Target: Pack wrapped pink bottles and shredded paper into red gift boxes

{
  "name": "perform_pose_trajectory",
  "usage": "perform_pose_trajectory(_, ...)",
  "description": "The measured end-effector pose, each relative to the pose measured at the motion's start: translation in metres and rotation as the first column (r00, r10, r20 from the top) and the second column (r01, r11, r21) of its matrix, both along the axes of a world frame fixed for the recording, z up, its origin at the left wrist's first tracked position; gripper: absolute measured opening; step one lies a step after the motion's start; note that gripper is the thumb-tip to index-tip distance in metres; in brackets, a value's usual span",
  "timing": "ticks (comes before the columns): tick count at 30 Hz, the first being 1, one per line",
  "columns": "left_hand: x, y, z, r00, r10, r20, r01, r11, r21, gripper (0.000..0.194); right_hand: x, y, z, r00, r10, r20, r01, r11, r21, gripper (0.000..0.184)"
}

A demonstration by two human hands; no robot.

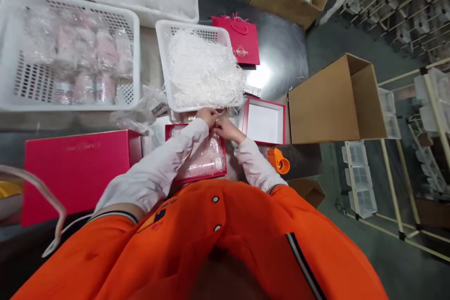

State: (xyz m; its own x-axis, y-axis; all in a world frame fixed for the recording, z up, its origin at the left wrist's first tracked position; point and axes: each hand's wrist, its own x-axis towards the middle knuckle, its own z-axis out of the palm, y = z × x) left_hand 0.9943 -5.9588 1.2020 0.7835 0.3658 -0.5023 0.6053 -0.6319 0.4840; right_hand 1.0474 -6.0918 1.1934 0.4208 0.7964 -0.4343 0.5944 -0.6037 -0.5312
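My left hand (pixel 207 116) and my right hand (pixel 228 130) meet above the far edge of an open red box (pixel 200 178). Both hands have their fingers pinched together. Whatever is between them is too small or hidden to make out. In the red box lies a pink item in clear bubble wrap (pixel 204 161), partly covered by my left forearm. Just beyond the fingers stands a white basket (pixel 162 63) heaped with white shredded paper (pixel 204 70). To the right lies an open red-edged tray with a white inside (pixel 265 122).
A basket of wrapped pink bottles (pixel 84 65) stands at left, above a large red box (pixel 77 159). Red paper bags (pixel 242 42) lie behind. An orange tape dispenser (pixel 279 161) and an open cardboard carton (pixel 323 103) sit at right, near wire-like racks (pixel 390 173).
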Motion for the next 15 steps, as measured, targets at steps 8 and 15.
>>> perform_pose_trajectory(8,0.106,0.112,0.078,0.916,-0.013,0.4,-0.104,0.958,0.268,0.054,0.118,0.015,0.049,0.924,-0.341,0.173,0.276,0.908,0.316,0.046)
perform_pose_trajectory(15,0.171,0.126,0.066,0.966,-0.244,0.082,0.215,0.941,0.263,0.117,0.18,0.087,0.037,0.919,-0.348,0.186,0.275,0.903,0.329,0.138)
